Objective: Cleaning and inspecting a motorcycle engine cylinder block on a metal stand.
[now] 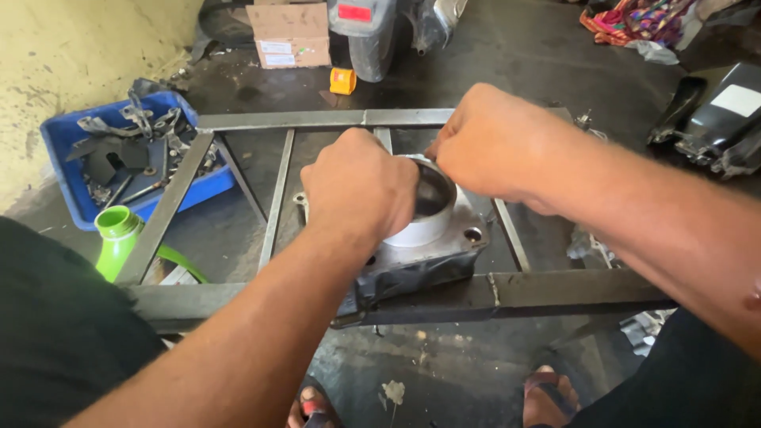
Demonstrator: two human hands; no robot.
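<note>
Engine cylinder block [432,254] rests on metal frame [317,119]. Left hand [361,186] grip closed over the sleeve rim [432,226]. Right hand [491,143] grip pinches the rim's far edge.

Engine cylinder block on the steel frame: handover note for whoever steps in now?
Left hand: closed over the near rim of the grey metal engine cylinder block.
Right hand: fist at the far rim of its round bore sleeve; whether it holds a tool is hidden.
Block sits on the welded steel bar frame.
Blue plastic tray of metal parts lies left.
Done and left: cannot tell from this view.
</note>
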